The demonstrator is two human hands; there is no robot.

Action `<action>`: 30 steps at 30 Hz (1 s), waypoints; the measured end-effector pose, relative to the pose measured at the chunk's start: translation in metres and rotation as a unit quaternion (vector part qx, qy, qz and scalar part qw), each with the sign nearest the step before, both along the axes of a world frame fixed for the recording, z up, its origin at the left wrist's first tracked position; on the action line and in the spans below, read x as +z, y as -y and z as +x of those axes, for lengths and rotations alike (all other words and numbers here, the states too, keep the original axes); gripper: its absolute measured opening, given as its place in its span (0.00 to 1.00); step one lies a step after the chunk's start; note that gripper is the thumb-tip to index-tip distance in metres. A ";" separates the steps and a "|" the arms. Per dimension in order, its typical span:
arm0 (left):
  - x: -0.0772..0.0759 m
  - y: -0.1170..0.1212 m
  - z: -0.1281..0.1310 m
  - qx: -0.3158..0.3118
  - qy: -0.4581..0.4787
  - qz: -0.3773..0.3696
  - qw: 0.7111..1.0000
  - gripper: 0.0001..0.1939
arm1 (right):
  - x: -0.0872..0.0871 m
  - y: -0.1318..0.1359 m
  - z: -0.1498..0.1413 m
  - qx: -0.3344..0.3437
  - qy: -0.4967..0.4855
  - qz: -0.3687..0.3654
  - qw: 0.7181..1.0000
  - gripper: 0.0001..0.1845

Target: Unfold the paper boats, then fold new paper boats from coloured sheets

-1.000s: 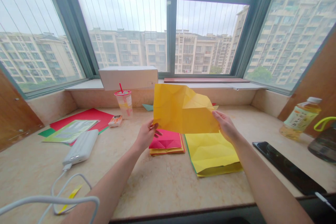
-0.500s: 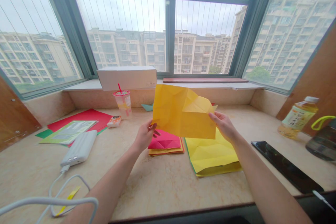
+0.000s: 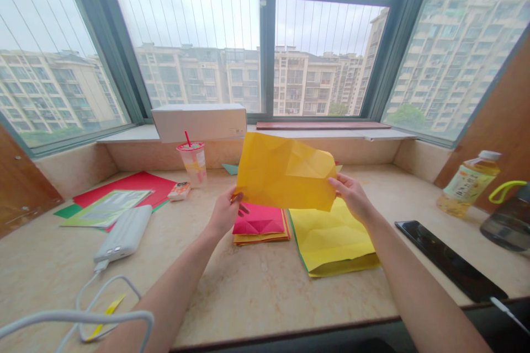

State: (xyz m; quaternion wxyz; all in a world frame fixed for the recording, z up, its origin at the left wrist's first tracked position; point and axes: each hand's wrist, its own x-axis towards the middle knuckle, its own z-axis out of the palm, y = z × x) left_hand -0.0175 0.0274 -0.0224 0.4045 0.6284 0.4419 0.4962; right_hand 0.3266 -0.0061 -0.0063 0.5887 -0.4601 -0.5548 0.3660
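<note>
Creased yellow paper (image 3: pixel 285 171) between left hand (image 3: pixel 223 212) and right hand (image 3: pixel 351 196), red-strawed cup (image 3: pixel 192 164) beyond

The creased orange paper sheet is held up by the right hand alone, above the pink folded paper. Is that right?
Not quite: the head view shows the creased orange paper sheet held up by both hands, the left hand and the right hand at opposite edges, above the pink folded paper.
</note>
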 end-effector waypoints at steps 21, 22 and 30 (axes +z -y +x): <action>0.003 0.003 0.002 -0.019 0.005 -0.015 1.000 0.16 | 0.004 0.000 -0.005 0.023 -0.091 0.031 0.995 0.31; 0.004 0.003 0.002 -0.019 0.000 -0.014 1.000 0.17 | 0.003 0.000 -0.005 0.019 -0.092 0.031 0.995 0.31; 0.005 0.001 -0.001 -0.002 -0.037 0.007 0.999 0.18 | 0.002 0.000 -0.004 0.012 -0.078 0.027 0.997 0.31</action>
